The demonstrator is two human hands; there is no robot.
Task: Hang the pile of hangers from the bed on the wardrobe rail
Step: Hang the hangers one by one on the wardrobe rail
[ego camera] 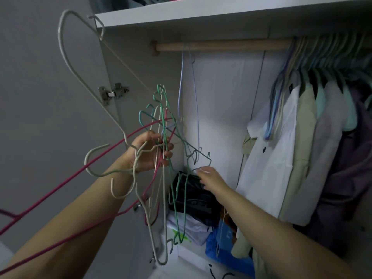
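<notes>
Your left hand [150, 152] grips a tangled bundle of wire hangers [161, 150] by their necks, long frames hanging mostly downward and out to its left; your right hand [209, 177] reaches in just right of it, fingers loosely extended at a green hanger [201, 158] jutting from the bundle, whether touching it you cannot tell. The wardrobe rail [221, 45] runs crosswise well above both hands, nearer the right one, a blue hanger [182, 77] already hooked on it directly above the right hand, so judge the lift as straight up.

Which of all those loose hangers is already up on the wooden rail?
The pale blue hanger, hanging alone from the rail. The pink, green and grey ones are bunched in the left hand.
</notes>
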